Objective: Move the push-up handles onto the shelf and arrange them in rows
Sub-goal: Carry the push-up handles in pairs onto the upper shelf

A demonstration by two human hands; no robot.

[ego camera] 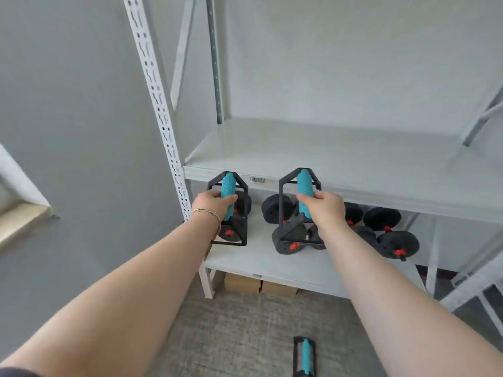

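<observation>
My left hand [213, 204] grips the teal grip of a black-framed push-up handle [228, 186], held in the air in front of the shelf's left front edge. My right hand [325, 208] grips a second push-up handle [304, 183] of the same kind, a little to the right. Both handles hang just below and in front of the white shelf board [340, 156], which carries nothing. A third push-up handle [305, 356] lies on the grey carpet near the bottom edge.
Black dumbbells with red collars [392, 235] sit on the lower shelf board [261, 263] behind the held handles. A perforated white upright [160, 104] stands at the shelf's left front. Brown boxes [261, 286] lie under the lowest board. A grey wall is on the left.
</observation>
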